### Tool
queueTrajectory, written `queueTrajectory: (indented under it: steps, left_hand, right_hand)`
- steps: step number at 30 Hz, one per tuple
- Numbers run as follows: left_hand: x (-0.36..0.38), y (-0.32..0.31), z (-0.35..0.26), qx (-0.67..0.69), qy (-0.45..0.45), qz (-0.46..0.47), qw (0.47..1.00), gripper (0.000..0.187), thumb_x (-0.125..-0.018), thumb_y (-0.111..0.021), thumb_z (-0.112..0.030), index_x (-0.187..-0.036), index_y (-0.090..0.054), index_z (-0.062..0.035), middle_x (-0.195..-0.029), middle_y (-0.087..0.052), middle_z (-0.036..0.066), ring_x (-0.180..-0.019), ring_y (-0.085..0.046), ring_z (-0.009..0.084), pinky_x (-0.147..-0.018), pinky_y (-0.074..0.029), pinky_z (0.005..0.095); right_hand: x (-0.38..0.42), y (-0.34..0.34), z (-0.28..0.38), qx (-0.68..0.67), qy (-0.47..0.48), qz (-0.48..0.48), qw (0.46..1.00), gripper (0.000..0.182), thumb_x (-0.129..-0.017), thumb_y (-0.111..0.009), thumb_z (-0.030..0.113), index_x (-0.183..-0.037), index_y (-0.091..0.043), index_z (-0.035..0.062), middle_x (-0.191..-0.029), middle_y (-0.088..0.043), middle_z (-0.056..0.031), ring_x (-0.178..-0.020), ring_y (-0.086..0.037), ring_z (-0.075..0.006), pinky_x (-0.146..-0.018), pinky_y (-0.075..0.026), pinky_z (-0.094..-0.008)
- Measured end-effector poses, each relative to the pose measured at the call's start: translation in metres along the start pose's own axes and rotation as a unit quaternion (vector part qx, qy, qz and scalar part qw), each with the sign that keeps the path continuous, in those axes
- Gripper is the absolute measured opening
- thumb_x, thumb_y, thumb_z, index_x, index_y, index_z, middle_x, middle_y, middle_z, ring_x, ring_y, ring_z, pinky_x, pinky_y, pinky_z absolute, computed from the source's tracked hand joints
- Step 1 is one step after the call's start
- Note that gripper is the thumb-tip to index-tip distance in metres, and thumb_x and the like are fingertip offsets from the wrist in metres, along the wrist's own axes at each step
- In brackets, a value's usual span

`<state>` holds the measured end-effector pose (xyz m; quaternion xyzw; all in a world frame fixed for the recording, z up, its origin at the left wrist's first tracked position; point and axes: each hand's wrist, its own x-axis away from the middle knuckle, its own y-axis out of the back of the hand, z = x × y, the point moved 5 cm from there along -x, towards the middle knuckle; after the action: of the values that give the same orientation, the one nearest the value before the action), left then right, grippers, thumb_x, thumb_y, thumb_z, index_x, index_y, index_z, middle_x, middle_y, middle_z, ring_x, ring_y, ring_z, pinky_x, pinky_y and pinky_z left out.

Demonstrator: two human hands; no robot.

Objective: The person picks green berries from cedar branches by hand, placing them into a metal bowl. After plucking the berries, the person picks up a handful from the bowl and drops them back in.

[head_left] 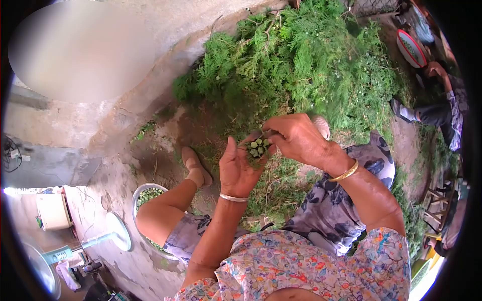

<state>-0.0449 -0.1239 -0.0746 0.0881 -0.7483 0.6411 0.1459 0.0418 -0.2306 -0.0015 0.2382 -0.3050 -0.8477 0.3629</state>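
Note:
My left hand (pixel 238 173) is turned palm up, with the thumb apart and the fingers curled under a small heap of green seed cones (pixel 258 147). Over the edge of that palm, my right hand (pixel 296 135) is closed in a pinch beside the cones. Whatever lies between its fingertips is too small to make out. Beyond both hands spreads a large pile of feathery green conifer branches (pixel 306 65). A metal basin (pixel 134 200) holding many green cones stands beside my bent leg at the left, partly hidden by it.
Loose sprigs litter the ground between my feet. A seated person (pixel 444 110) works at the right near a red-rimmed basin (pixel 400 42) with green contents. At the left are a standing fan (pixel 57 255) and a concrete wall. A wooden stool (pixel 436 203) is at the far right.

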Motion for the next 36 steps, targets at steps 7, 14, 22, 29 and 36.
queueTrajectory:
  steps: [7,14,22,29,36]
  left_hand:
    - [0.002,0.002,0.013,-0.043,0.046,0.001,0.998,0.067,-0.092,-0.040,-0.053,-0.122,-0.042,0.0064,-0.118,-0.052,0.019,-0.111,-0.051,0.0307,-0.099,-0.038,0.0452]
    - [0.004,-0.008,0.015,-0.075,0.035,-0.028,0.996,0.067,-0.090,-0.039,-0.057,-0.119,-0.043,0.0037,-0.112,-0.056,0.017,-0.102,-0.056,0.0273,-0.089,-0.046,0.0406]
    - [0.003,-0.009,0.020,-0.055,0.064,-0.021,0.996,0.056,-0.094,-0.039,-0.049,-0.119,-0.043,0.0009,-0.107,-0.057,0.016,-0.093,-0.059,0.0255,-0.081,-0.050,0.0365]
    - [-0.009,0.039,0.020,-0.162,0.035,-0.103,0.981,0.027,-0.096,-0.043,-0.020,-0.112,-0.050,0.0012,-0.106,-0.058,0.013,-0.097,-0.058,0.0224,-0.081,-0.050,0.0340]
    - [-0.004,0.019,0.016,-0.163,0.012,-0.139,0.977,0.018,-0.093,-0.045,-0.006,-0.104,-0.054,0.0049,-0.098,-0.060,0.012,-0.087,-0.061,0.0197,-0.076,-0.052,0.0313]
  right_hand:
    - [0.003,-0.018,-0.002,0.042,0.038,0.073,0.996,0.013,-0.066,-0.061,0.000,-0.079,-0.060,-0.0023,-0.076,-0.061,-0.0223,-0.079,-0.060,-0.0393,-0.069,-0.049,-0.0461]
    - [0.004,-0.023,-0.008,0.003,0.021,0.059,0.998,0.016,-0.066,-0.064,0.004,-0.080,-0.060,-0.0041,-0.077,-0.060,-0.0238,-0.081,-0.059,-0.0408,-0.073,-0.048,-0.0470]
    - [0.004,-0.028,-0.009,-0.001,-0.055,0.105,0.993,0.027,-0.064,-0.069,0.015,-0.081,-0.059,-0.0048,-0.079,-0.060,-0.0262,-0.081,-0.059,-0.0423,-0.072,-0.048,-0.0479]
    - [0.007,-0.034,-0.003,0.040,-0.051,0.120,0.991,0.024,-0.062,-0.059,0.011,-0.080,-0.059,-0.0042,-0.078,-0.061,-0.0251,-0.080,-0.059,-0.0421,-0.072,-0.048,-0.0484]
    - [0.007,-0.037,-0.013,0.029,-0.117,0.153,0.981,0.022,-0.069,-0.056,0.013,-0.084,-0.057,-0.0027,-0.084,-0.059,-0.0236,-0.084,-0.056,-0.0415,-0.075,-0.046,-0.0484]
